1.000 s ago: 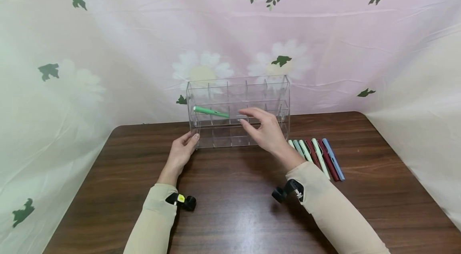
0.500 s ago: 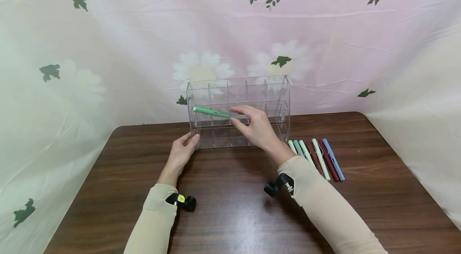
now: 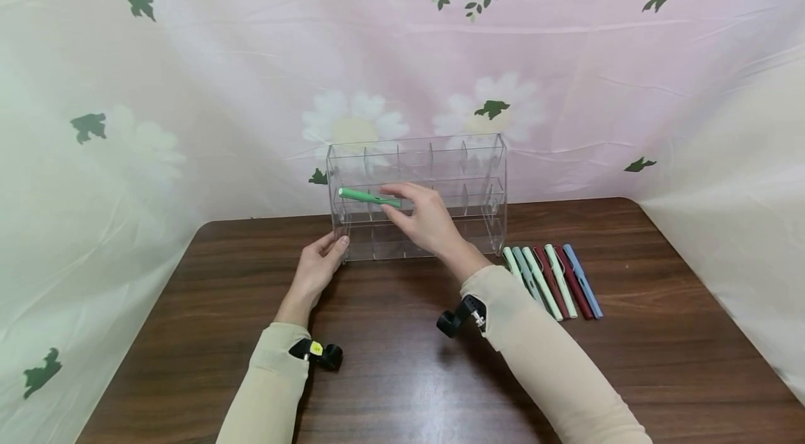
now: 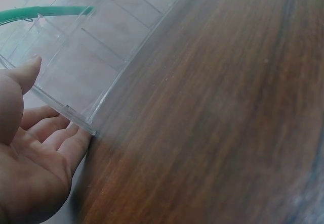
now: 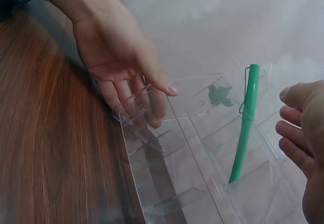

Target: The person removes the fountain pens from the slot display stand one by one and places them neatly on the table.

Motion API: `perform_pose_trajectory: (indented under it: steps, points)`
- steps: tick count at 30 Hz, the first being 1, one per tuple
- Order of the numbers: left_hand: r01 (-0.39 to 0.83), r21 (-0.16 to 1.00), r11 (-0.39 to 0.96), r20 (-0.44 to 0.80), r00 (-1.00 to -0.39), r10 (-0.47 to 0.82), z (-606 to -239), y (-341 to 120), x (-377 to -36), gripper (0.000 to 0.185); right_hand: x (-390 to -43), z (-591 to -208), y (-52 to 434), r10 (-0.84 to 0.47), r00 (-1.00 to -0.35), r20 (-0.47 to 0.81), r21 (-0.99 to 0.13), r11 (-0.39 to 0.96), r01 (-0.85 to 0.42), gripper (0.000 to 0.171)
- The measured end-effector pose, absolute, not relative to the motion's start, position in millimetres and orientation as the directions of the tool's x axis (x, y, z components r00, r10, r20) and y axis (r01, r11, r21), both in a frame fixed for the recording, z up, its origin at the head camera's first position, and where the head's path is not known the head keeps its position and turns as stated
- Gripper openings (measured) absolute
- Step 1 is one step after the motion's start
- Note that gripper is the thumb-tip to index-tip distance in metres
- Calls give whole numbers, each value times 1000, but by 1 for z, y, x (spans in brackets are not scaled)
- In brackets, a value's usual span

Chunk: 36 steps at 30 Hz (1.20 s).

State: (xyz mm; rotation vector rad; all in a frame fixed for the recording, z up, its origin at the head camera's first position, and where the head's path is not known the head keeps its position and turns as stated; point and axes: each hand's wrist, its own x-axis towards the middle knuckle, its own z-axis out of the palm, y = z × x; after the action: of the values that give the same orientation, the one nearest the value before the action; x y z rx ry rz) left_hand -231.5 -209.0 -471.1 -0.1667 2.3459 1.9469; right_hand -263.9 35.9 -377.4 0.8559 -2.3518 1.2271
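Note:
A clear acrylic pen organizer [image 3: 440, 166] with several compartments stands at the back of the table. My left hand [image 3: 316, 268] grips its lower left side, the thumb in front and the fingers behind, as the left wrist view also shows. A green pen [image 5: 246, 118] with a wire clip leans in a middle-tier compartment, tilted to the left in the head view. My right hand [image 3: 428, 220] is at the pen's lower end in that view. In the right wrist view the right hand [image 5: 309, 128] is apart from the pen, its fingers bent loosely with nothing in them.
Several pens [image 3: 553, 283] in light green, teal, dark red and blue lie side by side on the brown wooden table [image 3: 402, 374], right of the organizer. A patterned cloth [image 3: 251, 80] hangs behind and at both sides.
My right hand has moved left across the organizer's front toward the green pen. More of the loose pens show now. The left hand and the green pen have stayed in place.

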Motion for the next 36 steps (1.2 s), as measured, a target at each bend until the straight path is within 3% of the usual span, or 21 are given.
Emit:
perform_pose_trajectory:
  steps: [25,36]
  points:
    - [-124,978,168,-124,-992,-14,-472,-208,-233,72,-286,-366,7,-408,-869,278,-664,572,-481,36]
    - [-128,979,159,-127,-992,-17,-472,-210,-231,69,-287,-371,-3,-368,-874,317,-620,617,-484,33]
